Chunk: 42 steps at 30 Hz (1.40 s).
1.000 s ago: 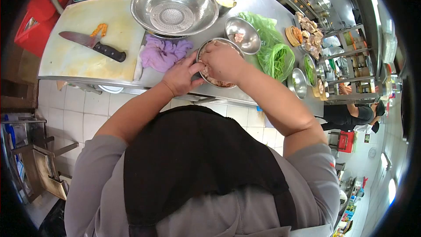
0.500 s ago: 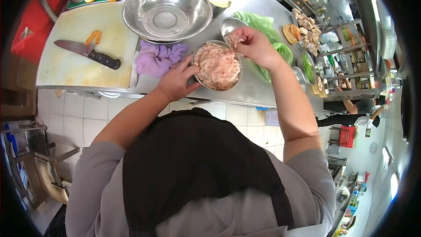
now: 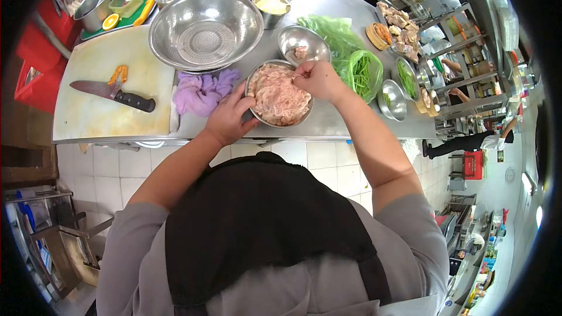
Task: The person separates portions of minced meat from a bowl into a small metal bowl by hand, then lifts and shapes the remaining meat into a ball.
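Observation:
A steel bowl [image 3: 280, 125] full of pale pink raw meat slices [image 3: 278, 95] stands near the table's front edge. My left hand [image 3: 231, 116] grips its left side, the thumb lying at the rim. At the bowl's upper right, my right hand [image 3: 319, 80] is closed in a pinch on meat at the edge of the heap; the fingertips are partly hidden. Just behind, a smaller steel bowl [image 3: 315, 41] holds a little lump of meat [image 3: 300, 52]. A purple cloth [image 3: 202, 95] lies left of my left hand.
On the left, a knife [image 3: 108, 92] lies on a white cutting board [image 3: 82, 120]. A big steel colander [image 3: 246, 29] stands behind the cloth. Green vegetables in a plastic bag [image 3: 364, 76] and a small bowl [image 3: 393, 102] sit to the right. Another person [image 3: 468, 142] stands farther off.
My right hand has come down from above the small bowl to the meat heap. A lump of meat now shows in the small bowl. My left hand stays on the meat bowl.

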### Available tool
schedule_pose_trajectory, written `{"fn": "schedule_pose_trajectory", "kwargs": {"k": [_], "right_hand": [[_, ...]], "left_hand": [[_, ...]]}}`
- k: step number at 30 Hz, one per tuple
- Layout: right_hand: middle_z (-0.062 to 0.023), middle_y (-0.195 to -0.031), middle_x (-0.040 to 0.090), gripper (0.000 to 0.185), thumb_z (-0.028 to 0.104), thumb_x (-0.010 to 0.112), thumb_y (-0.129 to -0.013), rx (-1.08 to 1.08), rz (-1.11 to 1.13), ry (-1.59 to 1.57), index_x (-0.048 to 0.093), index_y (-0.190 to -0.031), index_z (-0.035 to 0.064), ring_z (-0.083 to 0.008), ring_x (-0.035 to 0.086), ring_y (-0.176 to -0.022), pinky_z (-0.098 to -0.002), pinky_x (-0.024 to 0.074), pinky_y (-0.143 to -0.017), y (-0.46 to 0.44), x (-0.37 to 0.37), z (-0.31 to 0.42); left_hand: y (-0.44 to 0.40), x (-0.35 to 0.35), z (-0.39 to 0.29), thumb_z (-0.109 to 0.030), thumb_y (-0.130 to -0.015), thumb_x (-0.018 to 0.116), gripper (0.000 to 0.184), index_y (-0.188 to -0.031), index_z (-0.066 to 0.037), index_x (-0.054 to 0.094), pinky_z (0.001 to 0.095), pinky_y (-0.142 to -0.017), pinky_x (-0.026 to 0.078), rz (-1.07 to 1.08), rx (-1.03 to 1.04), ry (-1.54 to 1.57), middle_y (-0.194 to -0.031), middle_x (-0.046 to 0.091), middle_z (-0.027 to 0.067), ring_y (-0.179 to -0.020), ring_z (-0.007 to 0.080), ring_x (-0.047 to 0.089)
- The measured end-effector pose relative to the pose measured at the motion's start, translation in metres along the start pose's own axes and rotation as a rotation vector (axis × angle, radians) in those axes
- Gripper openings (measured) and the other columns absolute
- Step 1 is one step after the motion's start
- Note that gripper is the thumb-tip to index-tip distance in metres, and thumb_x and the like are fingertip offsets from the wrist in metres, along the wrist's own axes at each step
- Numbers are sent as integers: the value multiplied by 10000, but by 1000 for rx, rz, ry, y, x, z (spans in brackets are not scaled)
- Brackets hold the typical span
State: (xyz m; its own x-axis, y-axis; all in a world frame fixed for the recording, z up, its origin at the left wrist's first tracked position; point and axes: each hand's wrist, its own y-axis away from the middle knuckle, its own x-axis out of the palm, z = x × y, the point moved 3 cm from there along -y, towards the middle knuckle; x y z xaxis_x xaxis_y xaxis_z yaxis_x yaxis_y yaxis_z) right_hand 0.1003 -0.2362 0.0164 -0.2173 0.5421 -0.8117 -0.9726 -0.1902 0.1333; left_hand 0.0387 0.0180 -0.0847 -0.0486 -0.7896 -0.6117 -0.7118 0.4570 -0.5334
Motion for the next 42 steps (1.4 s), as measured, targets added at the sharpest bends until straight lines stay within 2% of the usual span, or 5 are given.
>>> {"fn": "schedule_pose_trajectory", "kwargs": {"k": [8, 17, 20, 32, 42], "right_hand": [[-223, -848, 708, 264, 253, 636, -869, -68, -31, 228, 743, -940, 24, -384, 700, -810, -432, 556, -777, 2, 3, 11], [-65, -722, 658, 256, 232, 628, -898, 218, -139, -357, 725, -880, -5, -155, 611, -688, -346, 513, -657, -2, 18, -25], [-2, -780, 624, 206, 204, 616, -945, 285, -56, -476, 705, -934, 18, -90, 524, -659, -265, 420, -561, -1, 20, -24], [-24, -780, 578, 171, 152, 547, -990, 387, -30, -1042, 667, -978, 30, -94, 415, -539, -244, 302, -451, 15, 21, -24], [-44, -736, 565, 241, 196, 462, -1048, 280, -61, -1361, 613, -974, 24, -101, 410, -530, -241, 331, -466, 17, 5, -38]], "left_hand": [[2, 4, 6, -226, -756, 851, 518, -1164, -129, 548, 473, -995, 505, -15, 17, 9, -1516, 411, 261, -1199, 451, 582], [-1, -1, 0, -194, -748, 849, 503, -1136, -135, 533, 473, -993, 502, 3, 9, 25, -1525, 411, 224, -1182, 442, 591], [-1, 0, 1, -193, -754, 845, 490, -1129, -138, 535, 474, -991, 502, -11, 21, 25, -1537, 402, 217, -1176, 440, 594], [1, 1, 1, -229, -775, 838, 484, -1156, -129, 556, 487, -988, 498, 15, 7, -3, -1542, 416, 215, -1156, 450, 598], [2, 5, 7, -274, -798, 827, 472, -1150, -132, 546, 483, -988, 498, 16, -19, 4, -1529, 429, 227, -1152, 459, 594]]}}
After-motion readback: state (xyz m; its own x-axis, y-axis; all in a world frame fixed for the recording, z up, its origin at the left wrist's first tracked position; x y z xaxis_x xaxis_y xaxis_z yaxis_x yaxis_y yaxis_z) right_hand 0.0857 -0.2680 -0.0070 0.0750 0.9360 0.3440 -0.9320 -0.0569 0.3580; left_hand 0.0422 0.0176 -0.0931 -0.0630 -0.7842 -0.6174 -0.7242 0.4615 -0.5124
